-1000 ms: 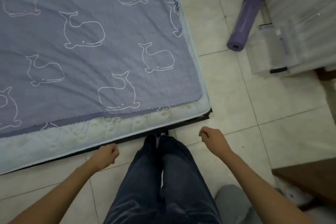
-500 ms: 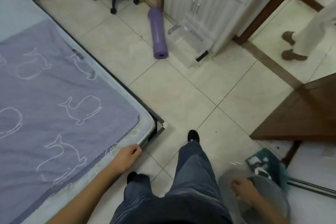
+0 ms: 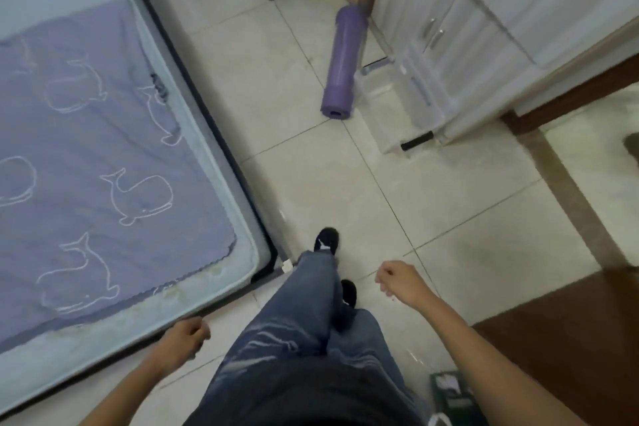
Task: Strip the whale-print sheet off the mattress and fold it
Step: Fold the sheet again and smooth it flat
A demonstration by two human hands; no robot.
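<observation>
Whale-print sheet [image 3: 90, 183] lay flat on the mattress [image 3: 221, 290], its zigzag edge stopping short of the near end, pale padding exposed along the foot and right side. Left hand [image 3: 186, 339] hung just off the mattress's near edge, fingers loosely curled, gripping nothing; right hand [image 3: 397, 278] was over the floor tiles, well apart from the bed, fingers also loosely curled and empty. Purple rolled mat [image 3: 340, 62] lay beside a clear plastic bin [image 3: 404, 97] across the floor.

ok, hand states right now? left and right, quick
Left hand: open, fingers loosely curled, holding nothing.
Right hand: open, fingers loosely curled, holding nothing.
</observation>
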